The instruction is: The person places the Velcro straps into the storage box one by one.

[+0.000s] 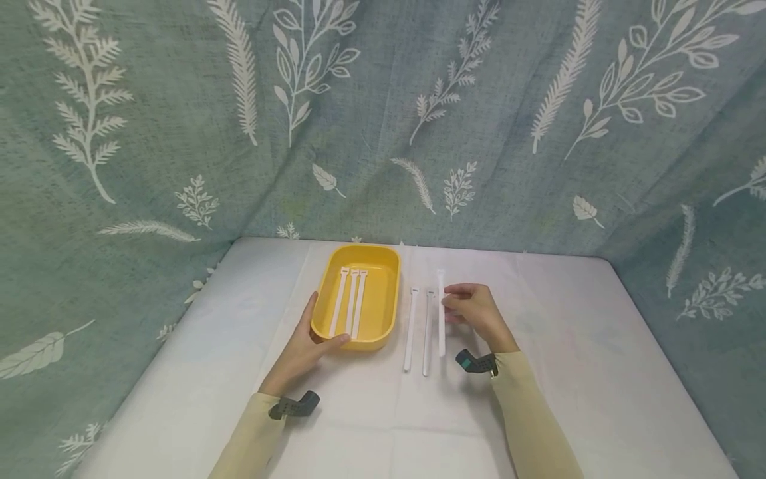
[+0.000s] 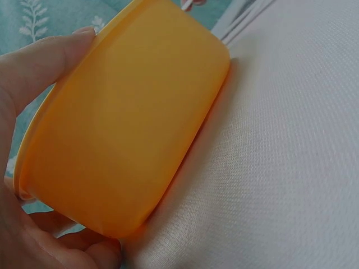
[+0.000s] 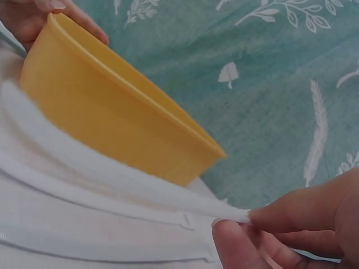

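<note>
A yellow tray [image 1: 381,299] stands on the white tabletop, and my left hand [image 1: 304,347] grips its near left corner with the thumb over the rim. Inside lie three white cable ties [image 1: 351,303], side by side with their heads at the far end. To the right of the tray, my right hand [image 1: 475,311] pinches another white cable tie [image 1: 441,326] between thumb and fingertips, held lifted above the table in the right wrist view. Two more, a left cable tie [image 1: 410,332] and a right cable tie [image 1: 427,336], lie between that hand and the tray.
The white cloth-covered table [image 1: 574,372] extends to both sides and toward me. A green-blue curtain [image 1: 383,166] with white leaf prints hangs behind the table and along its sides. Dark wrist cameras [image 1: 477,361] are strapped to both wrists.
</note>
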### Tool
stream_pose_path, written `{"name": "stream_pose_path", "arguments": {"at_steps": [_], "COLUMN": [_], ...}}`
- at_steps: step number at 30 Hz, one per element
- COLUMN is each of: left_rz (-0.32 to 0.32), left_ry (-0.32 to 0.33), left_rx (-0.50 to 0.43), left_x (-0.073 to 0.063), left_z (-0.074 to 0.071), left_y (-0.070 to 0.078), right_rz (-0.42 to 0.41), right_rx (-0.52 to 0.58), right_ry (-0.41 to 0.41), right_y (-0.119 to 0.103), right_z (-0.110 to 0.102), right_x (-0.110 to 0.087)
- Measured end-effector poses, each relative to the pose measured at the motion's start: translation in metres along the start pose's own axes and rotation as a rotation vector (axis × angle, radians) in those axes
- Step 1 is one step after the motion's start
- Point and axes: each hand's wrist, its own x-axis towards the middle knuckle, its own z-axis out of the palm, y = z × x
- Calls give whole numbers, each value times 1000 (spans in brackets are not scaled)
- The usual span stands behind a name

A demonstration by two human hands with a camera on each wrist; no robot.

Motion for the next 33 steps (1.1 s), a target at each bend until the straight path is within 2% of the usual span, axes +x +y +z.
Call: {"name": "stream_pose_path", "arguments": {"at_steps": [14, 33], "left_rz": [-1, 32], "left_ry": [-15, 1], "left_rx": [-28, -21], "left_x": [0, -1], "left_z": [-1, 0], "left_y": [1, -1], "right_rz": [-15, -121], "right_rx": [46, 161], "right_ry": [-17, -137], "right_y": [-24, -64], "right_z": [15, 42], "right_x": [1, 15]}}
